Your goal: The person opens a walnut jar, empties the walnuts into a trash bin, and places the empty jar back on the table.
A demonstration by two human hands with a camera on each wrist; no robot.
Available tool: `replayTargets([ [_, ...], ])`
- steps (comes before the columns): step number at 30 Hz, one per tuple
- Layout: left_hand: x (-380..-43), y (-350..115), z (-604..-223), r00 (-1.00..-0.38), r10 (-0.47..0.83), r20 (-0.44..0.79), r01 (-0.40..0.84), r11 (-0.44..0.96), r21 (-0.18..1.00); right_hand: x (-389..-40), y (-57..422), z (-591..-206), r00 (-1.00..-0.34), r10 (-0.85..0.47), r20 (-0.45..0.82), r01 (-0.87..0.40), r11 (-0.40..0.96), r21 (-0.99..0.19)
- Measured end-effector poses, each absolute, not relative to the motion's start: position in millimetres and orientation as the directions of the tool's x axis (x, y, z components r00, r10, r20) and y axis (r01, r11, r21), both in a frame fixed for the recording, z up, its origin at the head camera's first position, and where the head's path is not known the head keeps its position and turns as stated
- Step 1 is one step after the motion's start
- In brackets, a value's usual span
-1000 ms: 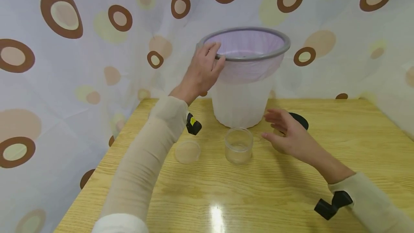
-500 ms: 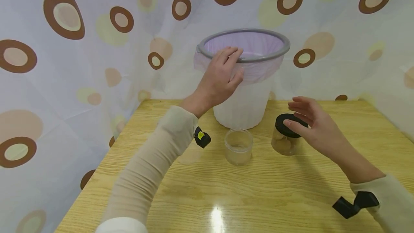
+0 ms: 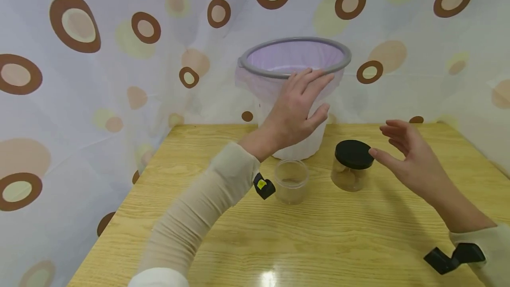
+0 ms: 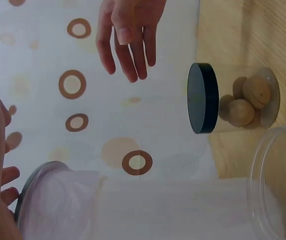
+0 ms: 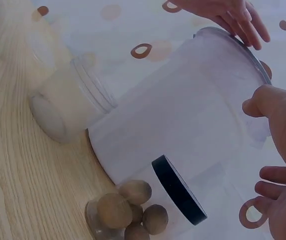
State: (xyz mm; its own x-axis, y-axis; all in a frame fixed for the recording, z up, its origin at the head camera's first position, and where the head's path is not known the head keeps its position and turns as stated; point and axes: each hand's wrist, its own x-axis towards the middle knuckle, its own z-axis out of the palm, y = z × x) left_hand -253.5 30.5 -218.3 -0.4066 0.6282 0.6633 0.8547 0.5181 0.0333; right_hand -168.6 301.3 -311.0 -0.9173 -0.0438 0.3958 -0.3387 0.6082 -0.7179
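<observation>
My left hand (image 3: 295,110) is held in front of the white bin (image 3: 299,150), its fingers extended close to the grey rim (image 3: 259,71); contact with the rim is unclear. To the right, my right hand (image 3: 414,158) hovers with fingers apart and loosely bent, its thumb near a clear jar (image 3: 348,180) with a black lid (image 3: 353,154). Several round brown nuts, walnut-like, lie inside that jar (image 4: 250,97). Left of it stands a lidless clear jar (image 3: 292,193), between the forearms. Neither hand holds anything.
A pale purple bag (image 3: 255,81) lines the bin and folds over its rim. Everything stands on a light wooden table (image 3: 318,238). Behind and to the left hangs a white curtain (image 3: 119,65) patterned with brown rings.
My left hand has moved right along the bin's front. My right hand has drawn right, away from the black-lidded jar, uncovering it. The left arm now hides the clear disc on the table.
</observation>
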Motion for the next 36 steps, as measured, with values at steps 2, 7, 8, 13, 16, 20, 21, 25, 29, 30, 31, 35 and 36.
replayTargets([
  [2,-251,36,-223,-0.384,0.643,0.663,0.87,0.492,0.027,-167,305,-314,-0.918,-0.037,0.395,-0.332,0.616,-0.714],
  [7,-246,52,-237,-0.406,0.674,0.617,0.88,0.471,0.064,-164,314,-323,-0.922,-0.032,0.387,-0.322,0.62,-0.715],
  [8,-245,55,-240,-0.418,0.68,0.602,0.878,0.472,0.078,-164,316,-325,-0.924,-0.034,0.381,-0.318,0.62,-0.717],
  [13,-241,69,-258,-0.458,0.698,0.551,0.878,0.453,0.155,-163,321,-334,-0.936,-0.049,0.348,-0.304,0.609,-0.733],
  [16,-239,79,-270,-0.467,0.714,0.521,0.879,0.439,0.186,-164,322,-340,-0.942,-0.053,0.333,-0.297,0.597,-0.745],
  [20,-235,94,-284,-0.528,0.735,0.426,0.849,0.47,0.241,-165,324,-349,-0.95,-0.052,0.308,-0.281,0.575,-0.768],
  [21,-234,98,-287,-0.549,0.736,0.396,0.836,0.485,0.257,-165,324,-351,-0.954,-0.052,0.296,-0.272,0.57,-0.775],
  [25,-233,112,-298,-0.614,0.731,0.299,0.788,0.547,0.282,-165,324,-360,-0.974,-0.066,0.216,-0.217,0.543,-0.811],
  [29,-233,125,-307,-0.646,0.729,0.227,0.759,0.584,0.286,-166,322,-367,-0.989,-0.082,0.12,-0.145,0.502,-0.852],
  [30,-233,128,-309,-0.656,0.725,0.21,0.749,0.593,0.294,-166,322,-369,-0.991,-0.086,0.098,-0.128,0.494,-0.86],
  [31,-233,130,-312,-0.664,0.721,0.197,0.741,0.6,0.302,-167,322,-371,-0.993,-0.088,0.08,-0.113,0.487,-0.866],
  [35,-232,140,-322,-0.701,0.699,0.139,0.701,0.64,0.314,-171,320,-381,-0.993,-0.108,0.046,-0.091,0.466,-0.88],
  [36,-232,141,-324,-0.709,0.692,0.133,0.694,0.652,0.306,-172,319,-383,-0.993,-0.111,0.042,-0.089,0.465,-0.881],
])
